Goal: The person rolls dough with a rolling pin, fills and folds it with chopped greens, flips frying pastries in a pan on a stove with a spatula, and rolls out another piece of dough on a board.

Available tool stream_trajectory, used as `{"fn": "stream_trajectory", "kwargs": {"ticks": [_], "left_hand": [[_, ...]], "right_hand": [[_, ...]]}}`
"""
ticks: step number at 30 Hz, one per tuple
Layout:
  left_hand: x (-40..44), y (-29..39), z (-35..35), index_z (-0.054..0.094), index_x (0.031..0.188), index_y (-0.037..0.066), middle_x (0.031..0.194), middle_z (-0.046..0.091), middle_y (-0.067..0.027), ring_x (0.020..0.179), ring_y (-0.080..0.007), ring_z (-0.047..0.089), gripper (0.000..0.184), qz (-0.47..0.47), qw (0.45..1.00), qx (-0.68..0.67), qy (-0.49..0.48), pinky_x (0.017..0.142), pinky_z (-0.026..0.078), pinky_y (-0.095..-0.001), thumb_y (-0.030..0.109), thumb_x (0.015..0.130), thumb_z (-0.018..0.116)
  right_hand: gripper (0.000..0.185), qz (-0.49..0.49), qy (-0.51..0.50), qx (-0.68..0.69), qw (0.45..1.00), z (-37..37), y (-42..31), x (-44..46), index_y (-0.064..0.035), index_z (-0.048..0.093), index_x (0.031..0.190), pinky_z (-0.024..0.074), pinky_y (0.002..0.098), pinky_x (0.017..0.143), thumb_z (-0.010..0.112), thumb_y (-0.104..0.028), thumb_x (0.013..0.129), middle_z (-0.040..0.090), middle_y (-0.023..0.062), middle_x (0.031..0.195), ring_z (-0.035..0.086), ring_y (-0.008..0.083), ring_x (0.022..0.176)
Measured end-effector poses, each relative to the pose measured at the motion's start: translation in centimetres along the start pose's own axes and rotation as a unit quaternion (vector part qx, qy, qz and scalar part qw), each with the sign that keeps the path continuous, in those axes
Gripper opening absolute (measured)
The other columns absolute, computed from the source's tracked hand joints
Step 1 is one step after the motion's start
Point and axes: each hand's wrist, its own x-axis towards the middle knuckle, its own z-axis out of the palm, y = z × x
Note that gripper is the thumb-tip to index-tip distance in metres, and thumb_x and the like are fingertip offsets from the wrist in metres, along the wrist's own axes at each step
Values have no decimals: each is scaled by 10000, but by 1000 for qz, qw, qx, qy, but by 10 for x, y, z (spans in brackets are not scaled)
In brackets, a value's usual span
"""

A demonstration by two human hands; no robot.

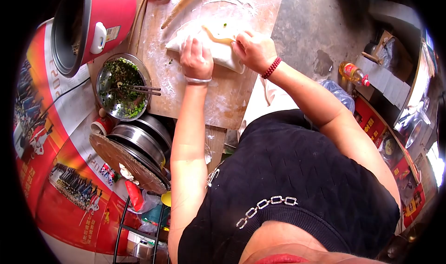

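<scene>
Floury board [216, 94] across the far middle. Red cooker [114, 25] at far left, beside it. White dough [227, 58] on the board, right of centre, in a long folded shape with a thin yellowish edge raised along the top. Metal bowl [106, 97] left of the board, with chopped green filling [118, 73] inside. Pin [183, 6] lies slanted on the board, just beyond the dough.

Step in hand looks like folding or rolling up the dough; next move seems to call for an even pull on the raised edge, with light pressure so the sheet doesn't tear.

Left hand [196, 59]: fingers slightly spread, laid over the dough's left part, resting on it, not gripping. Right hand [254, 50]: fingers closed, pinching the raised edge at the right; exact thumb contact can't be told.

Smallest: chopsticks [146, 90] lying in the bowl, ends past its right rim.
</scene>
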Motion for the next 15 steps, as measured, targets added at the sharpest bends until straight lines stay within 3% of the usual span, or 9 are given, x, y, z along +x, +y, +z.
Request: {"fn": "stream_trajectory", "kwargs": {"ticks": [1,4,5,7,9,10,12,14,15], "left_hand": [[-7,2,-6,590,1050,-55,1168,577,-274,1090,-460,544,238,-13,999,-28,-35,978,425,-520,112,881,590],[-20,20,-17,548,1133,-78,1273,531,-268,1209,-413,493,293,-61,998,-28,-14,1050,375,-473,98,899,558],[-31,20,-18,478,1265,-78,1371,460,-257,1292,-385,431,396,-66,996,-50,-19,1093,330,-464,140,938,529],[-40,38,-26,427,1328,-75,1396,442,-237,1303,-356,425,443,-200,965,-166,18,1095,332,-458,171,967,500],[-50,52,-30,359,1392,-74,1424,424,-192,1313,-316,412,507,-347,880,-320,54,1110,319,-446,255,1013,429],[-56,54,-31,385,1379,-69,1399,455,-179,1294,-294,434,550,-425,809,-397,87,1093,340,-418,350,1023,373],[-69,49,-36,357,1398,-36,1376,462,-192,1255,-296,461,553,-489,617,-598,147,1053,366,-418,368,1020,372],[-79,48,-43,450,1190,7,1139,558,-129,1026,-214,562,382,-526,552,-614,204,901,458,-374,343,1011,422],[-82,44,-49,434,1146,13,1083,557,-120,966,-197,562,324,-528,604,-571,175,843,473,-357,301,999,464]], "right_hand": [[123,-2,2,10,1000,-1,0,1,-76,611,802,519,385,620,669,-182,823,620,99,788,630,291,710],[92,-45,27,56,997,-7,-3,3,-71,617,805,524,379,630,683,-135,802,634,99,834,637,289,729],[86,-84,48,82,992,-8,-4,4,-70,618,805,526,375,634,689,-117,791,640,98,855,640,288,736],[99,-158,62,110,979,-12,-11,6,-74,624,803,531,361,662,705,-67,746,656,92,923,646,281,765],[125,-239,27,114,964,-9,-23,3,-88,632,815,523,359,723,707,-102,717,652,65,996,634,249,863],[142,-281,13,118,952,-7,-31,1,-92,636,828,518,359,749,707,-114,706,647,56,1033,626,236,910],[183,-353,-48,92,930,5,-44,-8,-111,633,920,462,344,877,630,-182,751,604,16,1050,570,181,1020],[223,-408,-93,115,901,19,-52,-13,-110,642,960,449,344,886,596,-192,757,590,21,1059,554,186,1044],[256,-419,-107,117,894,26,-55,-18,-102,647,980,440,341,886,588,-191,747,584,29,1049,551,190,1039]]}}
